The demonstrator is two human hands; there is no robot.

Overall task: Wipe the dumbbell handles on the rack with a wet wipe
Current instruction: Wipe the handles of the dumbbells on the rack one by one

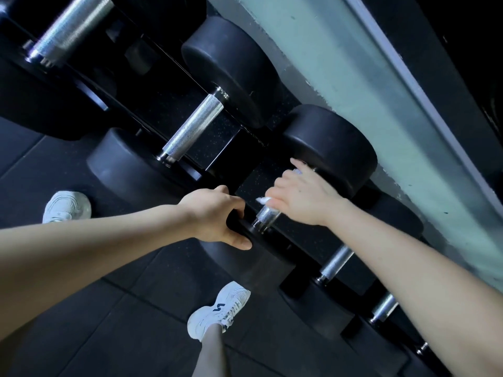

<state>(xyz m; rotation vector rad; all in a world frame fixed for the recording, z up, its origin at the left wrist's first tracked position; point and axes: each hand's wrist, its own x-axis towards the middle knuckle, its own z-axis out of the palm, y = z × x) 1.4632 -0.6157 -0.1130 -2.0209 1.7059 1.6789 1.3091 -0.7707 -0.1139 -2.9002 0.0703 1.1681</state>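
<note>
Black dumbbells with knurled silver handles lie across a black rack point(223, 148). My right hand point(302, 197) is wrapped over the handle point(265, 214) of one dumbbell, pressing a white wet wipe point(262, 200) against it; only a corner of the wipe shows. My left hand point(217, 216) grips the near black head point(245, 257) of that same dumbbell. Its far head point(332, 148) sits by the wall. A neighbouring dumbbell handle point(193, 129) lies bare to the left, and two more handles point(336, 263) show to the right.
A pale green wall point(367, 91) runs behind the rack. A larger dumbbell handle point(70, 25) sits on an upper tier at top left. My white sneakers point(220, 311) stand on dark rubber floor tiles point(109, 322) close to the rack.
</note>
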